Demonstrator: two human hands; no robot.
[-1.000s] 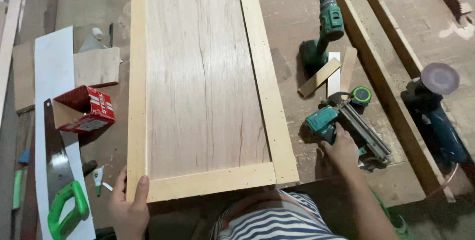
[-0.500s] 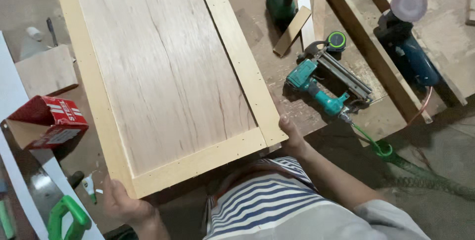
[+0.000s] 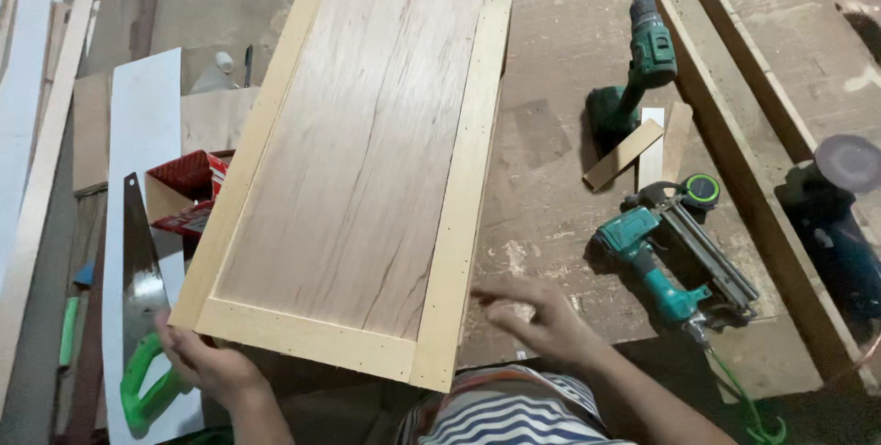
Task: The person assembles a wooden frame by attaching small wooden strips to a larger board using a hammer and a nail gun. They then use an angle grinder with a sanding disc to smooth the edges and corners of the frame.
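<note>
Dusty and scuffed, our tabletop (image 3: pixel 560 87) carries a framed wooden panel (image 3: pixel 358 161) lying flat and slightly askew. Our left hand (image 3: pixel 206 362) has its grip closed on the panel's near left corner. Our right hand (image 3: pixel 537 321) hovers just off the near right corner, fingers spread wide, holding nothing. A teal nail gun (image 3: pixel 674 257) lies near it, a green drill (image 3: pixel 638 64) farther off, and a green-handled saw (image 3: pixel 142 298) sits left.

Pale matt wood panel (image 3: pixel 353 161), dusty rough wooden bench (image 3: pixel 551 133), glossy plastic saw handle (image 3: pixel 147 390).
</note>
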